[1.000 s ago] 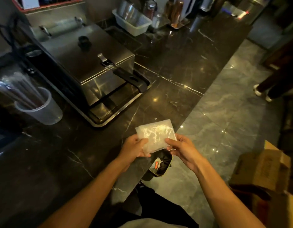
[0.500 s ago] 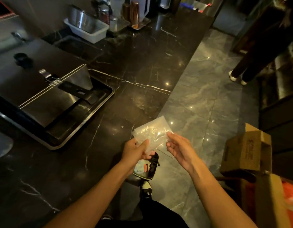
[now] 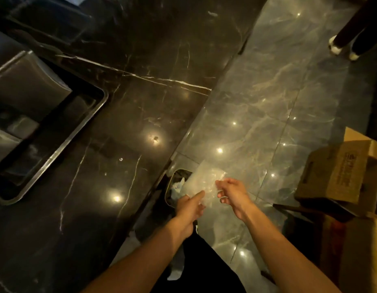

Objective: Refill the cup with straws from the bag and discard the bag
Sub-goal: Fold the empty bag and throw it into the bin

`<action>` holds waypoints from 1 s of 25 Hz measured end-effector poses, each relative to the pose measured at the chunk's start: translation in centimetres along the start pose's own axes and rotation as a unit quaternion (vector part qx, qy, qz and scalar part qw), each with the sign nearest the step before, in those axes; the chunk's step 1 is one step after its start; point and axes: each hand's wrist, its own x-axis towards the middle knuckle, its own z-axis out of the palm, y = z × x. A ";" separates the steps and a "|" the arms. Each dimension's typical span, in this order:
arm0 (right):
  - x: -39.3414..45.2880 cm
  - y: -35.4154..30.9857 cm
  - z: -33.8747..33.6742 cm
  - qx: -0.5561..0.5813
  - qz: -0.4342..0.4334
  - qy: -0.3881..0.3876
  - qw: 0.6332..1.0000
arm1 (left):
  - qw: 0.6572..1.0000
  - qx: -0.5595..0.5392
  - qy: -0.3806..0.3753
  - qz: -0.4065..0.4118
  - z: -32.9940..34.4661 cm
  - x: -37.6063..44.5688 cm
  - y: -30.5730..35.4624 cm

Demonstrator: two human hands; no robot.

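The bag (image 3: pixel 204 182), clear, crumpled and empty as far as I can tell, is low in the frame's centre, held between both hands just above the floor bin (image 3: pixel 176 187) at the counter's (image 3: pixel 124 115) edge. The left hand (image 3: pixel 188 206) has its fingers stretched out along the bag's lower left side; the right hand (image 3: pixel 233 192) pinches its right edge between thumb and fingertips. Motion blur hides how firmly either one holds.

The bin's mouth is small and half tucked under the counter, and most of the bag hangs to the right of it, over bare floor (image 3: pixel 268 102). Let go from here, so light a film could drift and land on the tiles beside the bin. It might also cling to the fingers.

The box (image 3: pixel 340 172) at the right edge carries dark print on its side, too blurred to read. No other writing shows. The cup is out of view.
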 end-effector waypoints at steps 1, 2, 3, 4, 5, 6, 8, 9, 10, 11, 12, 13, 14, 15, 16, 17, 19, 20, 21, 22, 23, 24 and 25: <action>1.7 1.0 0.0 -0.019 0.009 0.007 1.000 | 1.000 -0.004 0.013 -0.021 0.2 1.5 -0.8; 3.2 2.2 0.1 -0.036 0.019 0.013 0.999 | 0.999 -0.007 0.026 -0.038 0.1 3.1 -1.6; 4.6 3.4 0.2 -0.056 0.029 0.017 0.998 | 0.998 -0.008 0.038 -0.050 0.0 4.5 -2.4; 6.1 4.5 0.4 -0.081 0.038 0.020 0.996 | 0.997 -0.004 0.050 -0.059 -0.2 6.1 -3.0; 7.5 5.7 0.7 -0.109 0.047 0.024 0.993 | 0.996 0.002 0.065 -0.068 -0.4 7.6 -3.9; 8.8 6.7 1.0 -0.132 0.052 0.029 0.989 | 0.994 0.008 0.076 -0.075 -0.8 9.0 -4.5; 11.2 8.4 1.9 -0.155 0.060 0.026 0.986 | 0.993 0.005 0.092 -0.076 -1.5 11.3 -5.2; 12.4 9.1 2.4 -0.161 0.063 0.025 0.985 | 0.993 -0.001 0.096 -0.075 -1.8 12.4 -5.4; 13.5 9.7 3.1 -0.162 0.067 0.028 0.984 | 0.992 -0.012 0.098 -0.080 -2.2 13.5 -5.7; 14.5 10.1 3.6 -0.161 0.068 0.031 0.984 | 0.992 -0.020 0.095 -0.085 -2.6 14.4 -5.9; 15.6 10.6 4.3 -0.162 0.069 0.031 0.984 | 0.991 -0.024 0.096 -0.087 -3.0 15.4 -6.1; 16.5 10.9 4.8 -0.167 0.070 0.031 0.983 | 0.991 -0.020 0.101 -0.085 -3.2 16.2 -6.1; 17.4 11.1 5.3 -0.171 0.069 0.035 0.982 | 0.990 -0.019 0.112 -0.080 -3.5 17.2 -6.1; 18.4 11.4 5.8 -0.175 0.069 0.039 0.981 | 0.989 -0.027 0.126 -0.076 -3.8 18.5 -6.2; 19.3 11.6 6.0 -0.182 0.072 0.042 0.980 | 0.986 -0.034 0.140 -0.077 -4.0 19.5 -6.3; 20.0 11.8 6.2 -0.187 0.076 0.044 0.978 | 0.984 -0.038 0.155 -0.080 -4.0 20.5 -6.4; 21.0 11.9 6.4 -0.190 0.083 0.041 0.977 | 0.982 -0.056 0.159 -0.087 -3.9 22.0 -6.5; 21.4 11.8 6.4 -0.176 0.088 0.041 0.980 | 0.982 -0.054 0.155 -0.093 -3.8 22.2 -6.6; 21.6 11.7 6.4 -0.165 0.093 0.037 0.981 | 0.983 -0.027 0.158 -0.094 -3.7 22.3 -6.6; 21.5 11.5 6.5 -0.164 0.103 0.030 0.981 | 0.979 0.032 0.180 -0.085 -3.6 22.4 -6.7; 21.5 11.5 6.5 -0.171 0.112 0.023 0.979 | 0.974 0.096 0.198 -0.061 -3.7 22.4 -6.8; 21.3 11.4 6.5 -0.187 0.124 0.018 0.974 | 0.965 0.159 0.203 -0.037 -3.8 22.1 -6.6; 21.0 11.2 6.5 -0.202 0.129 0.011 0.971 | 0.963 0.190 0.193 -0.016 -3.7 21.5 -6.3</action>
